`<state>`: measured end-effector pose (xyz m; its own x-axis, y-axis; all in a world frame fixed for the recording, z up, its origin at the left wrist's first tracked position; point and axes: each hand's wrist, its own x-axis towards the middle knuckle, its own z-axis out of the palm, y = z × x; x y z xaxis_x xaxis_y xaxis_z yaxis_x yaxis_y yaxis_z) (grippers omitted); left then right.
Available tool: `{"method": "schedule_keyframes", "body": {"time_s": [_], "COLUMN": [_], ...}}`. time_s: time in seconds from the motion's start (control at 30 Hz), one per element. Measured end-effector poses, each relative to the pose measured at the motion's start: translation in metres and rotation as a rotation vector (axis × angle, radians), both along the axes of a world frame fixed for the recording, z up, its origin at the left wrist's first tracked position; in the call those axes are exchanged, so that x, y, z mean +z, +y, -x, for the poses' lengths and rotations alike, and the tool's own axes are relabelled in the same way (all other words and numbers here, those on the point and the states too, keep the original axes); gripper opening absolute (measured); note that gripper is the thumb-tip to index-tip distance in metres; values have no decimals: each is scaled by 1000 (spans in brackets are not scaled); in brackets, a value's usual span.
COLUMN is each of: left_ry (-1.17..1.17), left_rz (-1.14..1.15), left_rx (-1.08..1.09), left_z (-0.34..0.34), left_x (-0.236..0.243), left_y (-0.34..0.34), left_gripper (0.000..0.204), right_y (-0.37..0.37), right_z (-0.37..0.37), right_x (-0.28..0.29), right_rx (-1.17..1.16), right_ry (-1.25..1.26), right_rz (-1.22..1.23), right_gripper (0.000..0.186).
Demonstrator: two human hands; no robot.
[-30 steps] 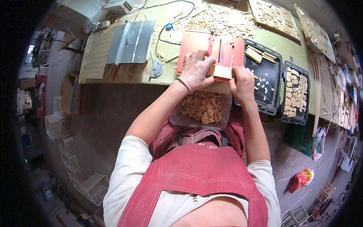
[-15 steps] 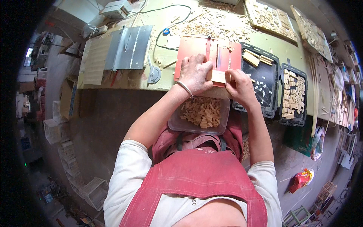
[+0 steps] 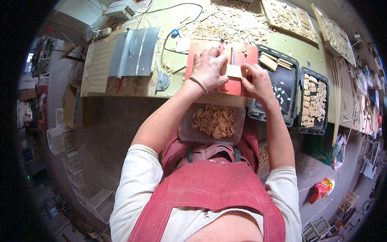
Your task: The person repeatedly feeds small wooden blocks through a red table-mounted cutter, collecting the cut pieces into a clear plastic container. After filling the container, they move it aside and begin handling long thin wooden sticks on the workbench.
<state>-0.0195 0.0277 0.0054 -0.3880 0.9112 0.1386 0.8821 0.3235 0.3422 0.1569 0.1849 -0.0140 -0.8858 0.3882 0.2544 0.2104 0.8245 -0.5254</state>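
Observation:
A red saw table (image 3: 232,86) with long slots lies at the bench's near edge. Across it rests a pale wooden strip (image 3: 234,71), its ends at my two hands. My left hand (image 3: 209,69) lies over the red plate, fingers bent and closed about the strip's left end, partly hiding it. At the other end my right hand (image 3: 256,82) pinches the strip between thumb and fingers. Below the bench edge, a clear plastic tub (image 3: 187,131) on my lap holds many small wooden blocks (image 3: 215,120).
Right of the saw stand a black crate (image 3: 288,107) with wooden strips and a smaller black crate (image 3: 301,97) full of blocks. Left lie a grey metal plate (image 3: 141,52) and a mitre gauge (image 3: 162,80). Wood offcuts (image 3: 225,26) and a cable (image 3: 177,5) cover the far bench.
Both hands have moved a little away from me over the red plate, and the wooden strip has slid forward with them to the slot.

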Motion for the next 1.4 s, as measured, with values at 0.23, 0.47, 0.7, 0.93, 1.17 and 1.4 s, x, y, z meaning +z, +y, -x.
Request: {"method": "schedule_keyframes", "body": {"time_s": [0.23, 0.47, 0.7, 0.93, 1.17, 1.4], "left_ry": [-3, -21, 62, -37, 47, 36], "left_rz": [25, 94, 158, 135, 14, 12], "left_rx": [10, 2, 45, -223, -39, -37], "left_z": [9, 15, 16, -35, -27, -26], "left_x": [0, 6, 9, 21, 7, 6], "left_y": [11, 20, 28, -45, -31, -26], "left_gripper": [48, 49, 54, 49, 55, 46], "right_y": [10, 16, 24, -20, -53, -34], "right_z": [10, 17, 25, -25, -9, -13], "right_x": [1, 4, 1, -2, 0, 9], "right_rx": [-38, -73, -90, -19, -5, 30], "right_ry": [-74, -159, -138, -13, -10, -97], "right_rz": [107, 97, 88, -20, 37, 173], "right_gripper": [30, 32, 32, 29, 27, 20]}}
